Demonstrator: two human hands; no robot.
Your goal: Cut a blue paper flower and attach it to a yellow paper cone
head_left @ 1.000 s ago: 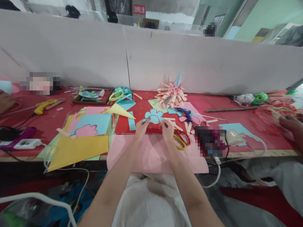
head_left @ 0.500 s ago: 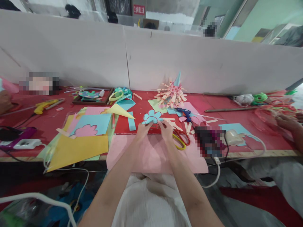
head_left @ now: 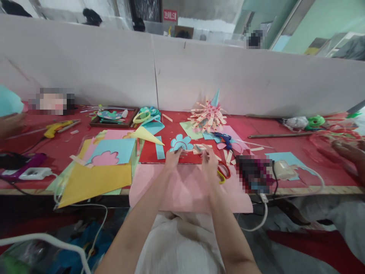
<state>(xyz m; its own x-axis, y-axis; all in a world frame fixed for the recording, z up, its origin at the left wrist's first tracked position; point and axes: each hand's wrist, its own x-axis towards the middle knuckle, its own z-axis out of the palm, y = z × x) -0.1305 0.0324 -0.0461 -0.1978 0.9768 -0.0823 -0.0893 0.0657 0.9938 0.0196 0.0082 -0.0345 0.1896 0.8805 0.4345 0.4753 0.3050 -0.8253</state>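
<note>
A light blue paper flower (head_left: 181,142) with dark drawn outlines is pinched at its lower edge by my left hand (head_left: 173,156). My right hand (head_left: 209,158) is apart from the flower, its fingers loosely curled and spaced apart, with no held thing clearly visible. It hovers over pale paper strips (head_left: 203,148) and the scissors (head_left: 227,171), whose red and yellow handles show beside my wrist. The scissor blades are mostly hidden under this hand. A pink sheet (head_left: 182,190) lies beneath my forearms along the table edge.
A spiky paper ornament (head_left: 209,116) stands at the back, with a blue glue gun (head_left: 224,140) before it. Coloured papers (head_left: 99,182) and a yellow cone (head_left: 146,135) lie left. Rightward are a power adapter (head_left: 283,169) and another person's hand (head_left: 346,150).
My right hand has let go of the flower and moved right, over the strips and scissors. My left hand keeps the flower nearly in place. At far left, another person's hand has risen.
</note>
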